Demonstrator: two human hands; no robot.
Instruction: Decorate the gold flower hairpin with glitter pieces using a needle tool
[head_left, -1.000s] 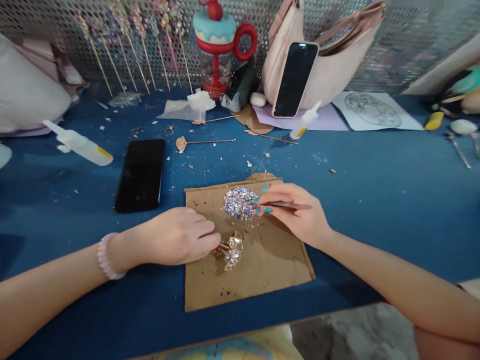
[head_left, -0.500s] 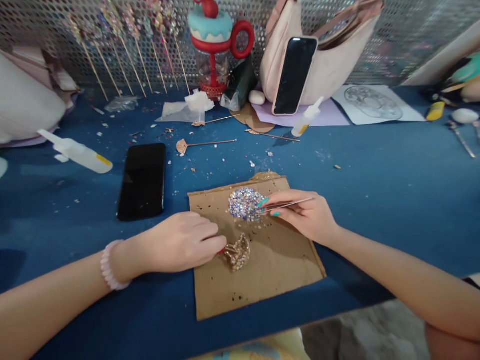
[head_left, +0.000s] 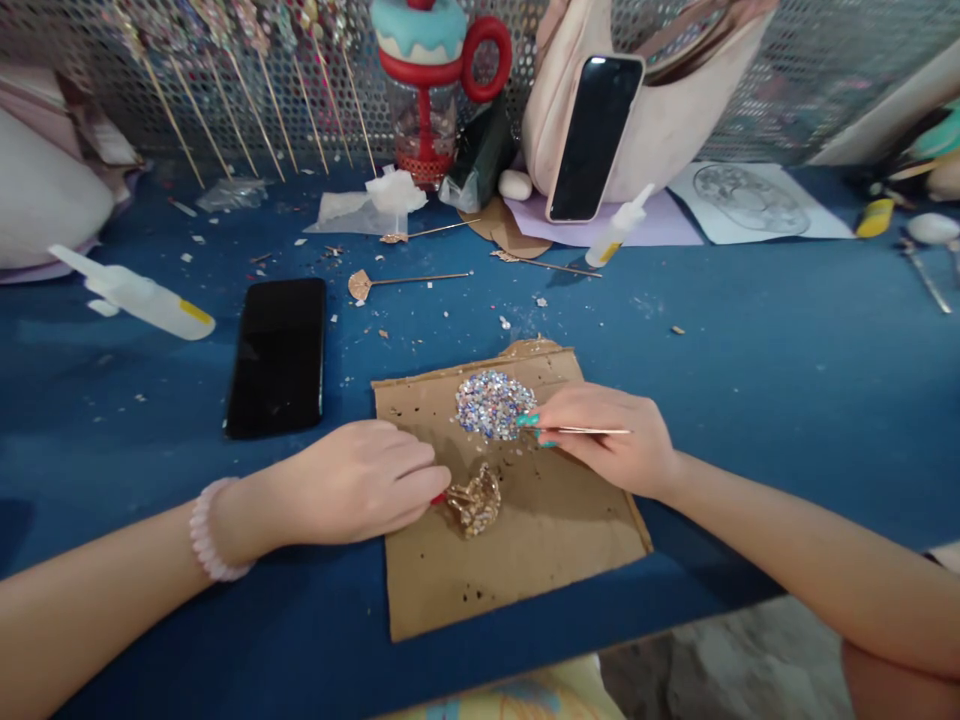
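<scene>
Closed fingers of my left hand (head_left: 375,483) grip a gold, fan-shaped ornament (head_left: 477,502) studded with small stones, held over the cardboard (head_left: 525,560). A bit of red shows at my fingertips; the part inside the hand is hidden. My right hand (head_left: 611,440) is closed on thin metal tweezers (head_left: 589,431). Their tips are by the lower right edge of a pile of tiny rhinestones (head_left: 491,405), mixed silver, blue and pinkish, which lies on the cardboard's far half.
A black phone (head_left: 277,358) lies left of the cardboard, near a glue bottle (head_left: 154,302). Further back are a second glue bottle (head_left: 619,232), a gold stick piece (head_left: 361,287), an upright phone (head_left: 596,140), a pale handbag (head_left: 675,130) and a red-handled cup (head_left: 424,110).
The tweezers have turned flatter in my right hand, which sits slightly lower. My left hand and the ornament stay nearly in place. The whole view has shifted a little.
</scene>
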